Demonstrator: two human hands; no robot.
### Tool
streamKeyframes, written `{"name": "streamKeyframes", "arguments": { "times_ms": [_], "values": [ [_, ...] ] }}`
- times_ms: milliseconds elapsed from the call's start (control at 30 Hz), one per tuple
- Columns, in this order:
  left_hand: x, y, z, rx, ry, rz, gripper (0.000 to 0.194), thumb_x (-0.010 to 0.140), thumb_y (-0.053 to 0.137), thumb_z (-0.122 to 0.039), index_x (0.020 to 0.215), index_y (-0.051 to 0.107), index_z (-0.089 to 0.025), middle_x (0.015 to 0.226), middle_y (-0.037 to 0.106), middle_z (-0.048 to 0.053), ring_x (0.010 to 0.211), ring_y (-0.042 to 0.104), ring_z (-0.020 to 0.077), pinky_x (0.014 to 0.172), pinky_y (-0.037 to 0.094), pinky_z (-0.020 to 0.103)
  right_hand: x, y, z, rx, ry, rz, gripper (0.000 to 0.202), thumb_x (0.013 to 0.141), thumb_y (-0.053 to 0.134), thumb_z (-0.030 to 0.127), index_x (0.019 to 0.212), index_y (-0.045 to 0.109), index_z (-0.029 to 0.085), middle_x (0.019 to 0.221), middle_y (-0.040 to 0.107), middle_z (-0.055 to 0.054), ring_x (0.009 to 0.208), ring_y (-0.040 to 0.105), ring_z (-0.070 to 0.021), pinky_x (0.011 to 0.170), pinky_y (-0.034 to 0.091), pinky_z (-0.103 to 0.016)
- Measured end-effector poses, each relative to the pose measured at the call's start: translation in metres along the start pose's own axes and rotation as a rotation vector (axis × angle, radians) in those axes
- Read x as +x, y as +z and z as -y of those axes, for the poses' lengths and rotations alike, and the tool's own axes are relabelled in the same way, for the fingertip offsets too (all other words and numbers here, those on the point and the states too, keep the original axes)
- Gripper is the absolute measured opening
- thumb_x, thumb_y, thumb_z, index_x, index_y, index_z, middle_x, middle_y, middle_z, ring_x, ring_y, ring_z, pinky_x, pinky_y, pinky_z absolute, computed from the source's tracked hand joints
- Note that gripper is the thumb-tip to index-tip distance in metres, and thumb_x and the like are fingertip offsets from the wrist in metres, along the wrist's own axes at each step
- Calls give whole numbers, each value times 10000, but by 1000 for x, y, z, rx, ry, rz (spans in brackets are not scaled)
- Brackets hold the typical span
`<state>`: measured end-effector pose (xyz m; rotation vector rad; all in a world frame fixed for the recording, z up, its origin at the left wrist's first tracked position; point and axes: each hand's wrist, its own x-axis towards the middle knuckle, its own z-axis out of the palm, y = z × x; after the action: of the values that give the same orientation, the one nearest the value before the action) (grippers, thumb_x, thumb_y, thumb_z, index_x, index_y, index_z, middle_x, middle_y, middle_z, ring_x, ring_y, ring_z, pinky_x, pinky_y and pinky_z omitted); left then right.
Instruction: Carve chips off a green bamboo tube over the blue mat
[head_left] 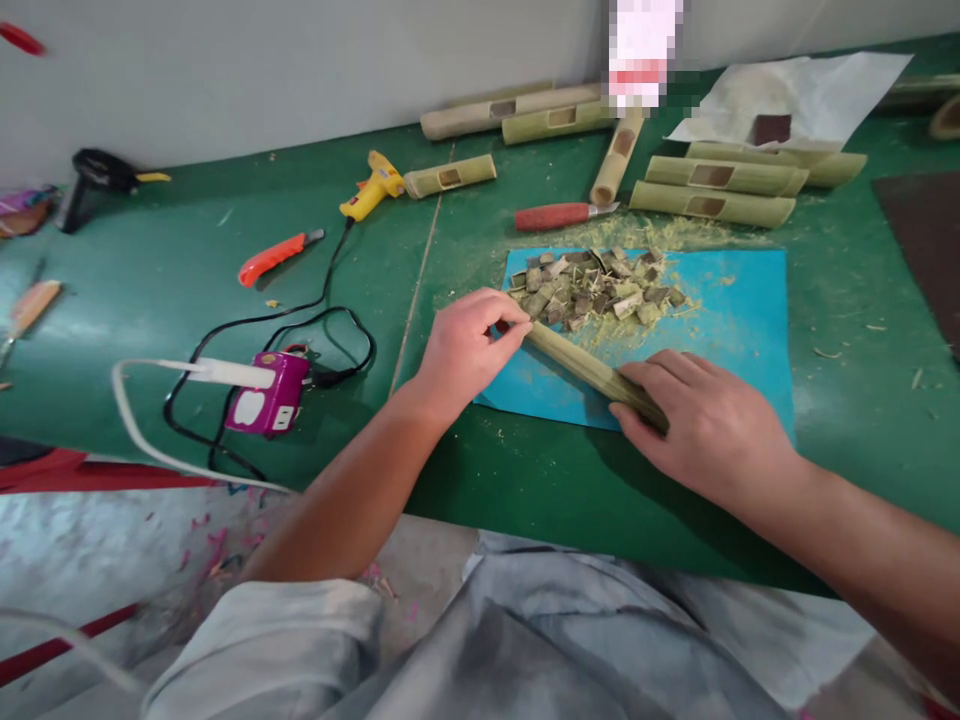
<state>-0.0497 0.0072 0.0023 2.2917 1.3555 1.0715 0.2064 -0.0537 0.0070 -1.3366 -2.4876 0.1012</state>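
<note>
A length of bamboo (pixel 574 358) slants across the near part of a blue sheet (pixel 750 330). My left hand (pixel 480 335) pinches its far left end between thumb and fingertips. Around its near right end my right hand (pixel 697 410) is wrapped, thumb below and fingers above. Just beyond the bamboo lies a heap of small bamboo chips (pixel 592 285) with pale shavings. A red-handled knife (pixel 559 215) rests on the green table (pixel 480 470) behind the sheet.
Cut bamboo tubes (pixel 712 205) with square openings lie at the back, beside white paper (pixel 802 95). To the left are a yellow glue gun (pixel 371 188), an orange cutter (pixel 274 260), a purple power adapter (pixel 270 392) with cables, and a black tool (pixel 105 175).
</note>
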Motion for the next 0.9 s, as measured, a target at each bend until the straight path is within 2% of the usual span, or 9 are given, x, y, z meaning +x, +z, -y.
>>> {"name": "streamKeyframes", "arguments": {
  "times_ms": [100, 233, 333, 400, 500, 667, 900],
  "values": [
    [-1, -2, 0, 4, 11, 20, 67, 849, 677, -176, 786, 690, -158, 883, 725, 40, 787, 667, 124, 724, 527, 238, 1, 2, 2, 0, -16, 8, 211, 910, 529, 279, 969, 671, 134, 893, 668, -100, 801, 609, -228, 682, 449, -354],
    [-2, -2, 1, 17, -49, 38, 76, 848, 669, -190, 784, 697, -159, 841, 731, 33, 754, 665, 125, 682, 514, 228, 1, 4, 4, -13, -24, 0, 196, 906, 527, 267, 947, 670, 139, 900, 664, -105, 800, 589, -226, 672, 432, -352],
    [-3, -1, 2, -4, -97, 5, 31, 812, 701, -179, 833, 709, -157, 832, 733, 25, 724, 659, 118, 666, 518, 217, 2, 4, 3, -35, -40, -20, 193, 900, 533, 255, 960, 675, 139, 888, 664, -98, 788, 578, -221, 671, 425, -345],
    [-3, -1, 1, -28, -102, 3, 74, 805, 707, -171, 877, 711, -158, 850, 737, 24, 718, 659, 114, 667, 525, 214, 3, 4, 0, -52, -49, -39, 191, 892, 540, 242, 969, 679, 136, 887, 665, -98, 789, 576, -225, 683, 428, -350],
    [-2, -2, 1, -43, -29, 75, 69, 839, 681, -172, 899, 715, -167, 918, 741, 38, 780, 677, 124, 712, 539, 228, 4, 2, -7, -65, -42, -49, 188, 875, 553, 232, 974, 683, 138, 909, 666, -100, 819, 576, -239, 714, 436, -365],
    [-1, -7, 5, -74, 155, 167, 72, 869, 678, -183, 923, 724, -170, 983, 740, 65, 938, 699, 161, 873, 547, 277, 6, 2, -18, -40, 10, -56, 196, 852, 560, 234, 973, 683, 142, 937, 669, -104, 855, 580, -255, 740, 453, -380],
    [1, -14, 13, 16, 302, 210, 120, 926, 611, -183, 967, 724, -181, 977, 734, 67, 942, 686, 161, 871, 543, 296, 7, 5, -24, 39, -19, -68, 223, 829, 565, 213, 997, 676, 119, 938, 670, -114, 863, 587, -256, 771, 484, -389]
  ]
}}
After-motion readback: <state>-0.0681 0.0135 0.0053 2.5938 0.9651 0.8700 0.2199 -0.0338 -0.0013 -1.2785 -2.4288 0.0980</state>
